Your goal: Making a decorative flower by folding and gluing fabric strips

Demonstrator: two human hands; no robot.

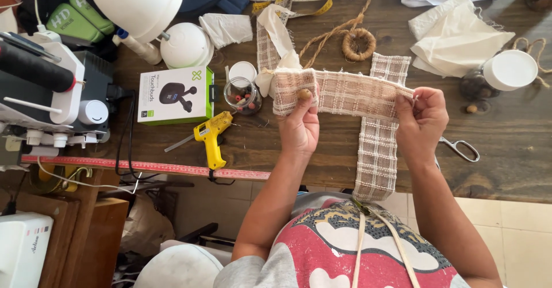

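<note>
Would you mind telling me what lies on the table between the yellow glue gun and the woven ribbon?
In the head view, only bare dark wood separates the glue gun from the woven ribbon.

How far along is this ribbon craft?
Done: little that shows; a woven checked ribbon is stretched flat between the left hand and right hand. In hand: that strip. Left: the yellow glue gun and scissors lie untouched on the table.
</note>
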